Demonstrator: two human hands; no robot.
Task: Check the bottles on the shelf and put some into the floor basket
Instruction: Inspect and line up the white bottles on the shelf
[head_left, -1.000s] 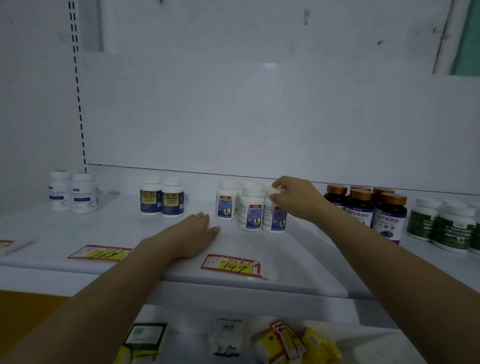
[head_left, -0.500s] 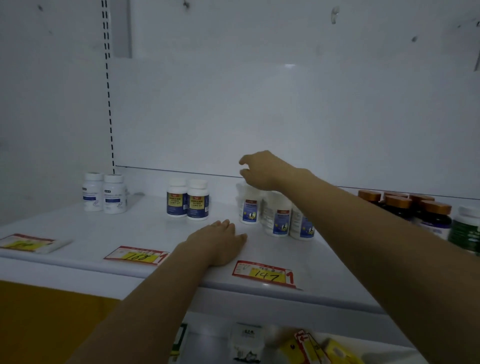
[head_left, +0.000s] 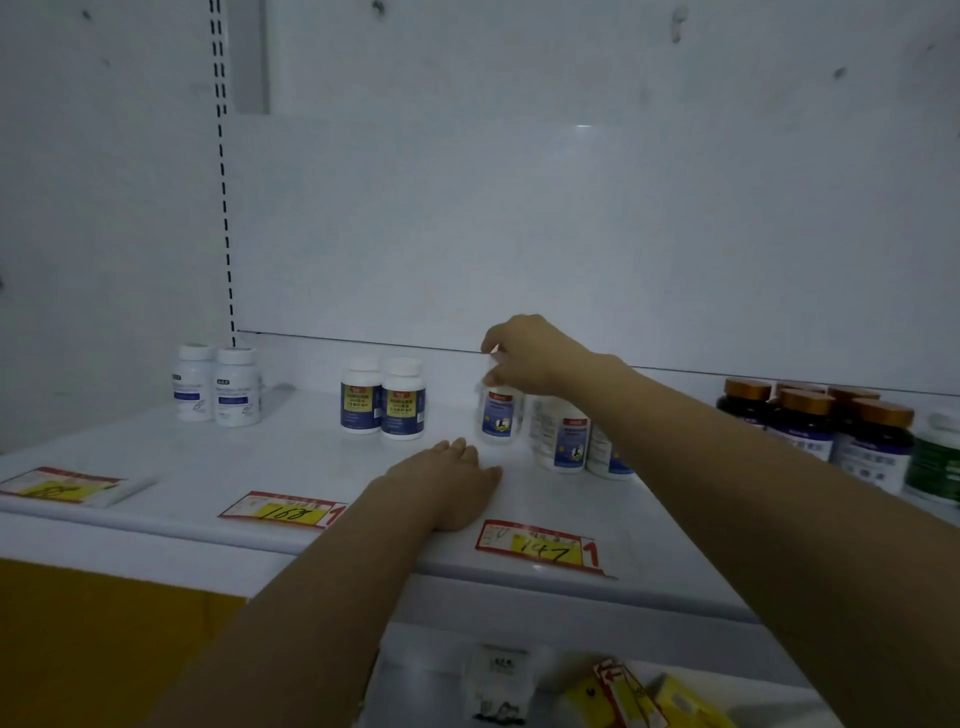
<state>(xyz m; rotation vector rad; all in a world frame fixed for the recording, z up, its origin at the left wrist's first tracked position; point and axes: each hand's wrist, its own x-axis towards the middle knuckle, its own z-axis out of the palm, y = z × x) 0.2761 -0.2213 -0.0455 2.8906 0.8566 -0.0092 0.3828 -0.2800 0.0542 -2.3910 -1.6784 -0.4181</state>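
White bottle (head_left: 497, 415): my right hand (head_left: 535, 358) reaches in from the right and pinches its cap from above, thumb and fingers curled round it.
Bottle's place: upright at the left end of its group, near the back of the shelf (head_left: 311, 457); I cannot tell whether its base touches the board.
Left hand (head_left: 447, 483): palm down on the shelf just in front of the bottle, fingers straight and together, holding nothing.
Neighbours (head_left: 563, 436): two like bottles just right of mine, partly behind my forearm.
Blue pair (head_left: 384, 400): two white-capped bottles with dark blue labels, side by side, left of mine.
Pale pair (head_left: 218, 387): two white bottles further left, by the wall.
Brown caps (head_left: 810, 421): dark bottles clustered to the right, a green bottle (head_left: 935, 462) beside them.
Tags: "147" (head_left: 540, 545) by my left wrist; "168" (head_left: 283, 512) further left along the front edge.
Below: yellow boxes (head_left: 623, 691) on a lower shelf.
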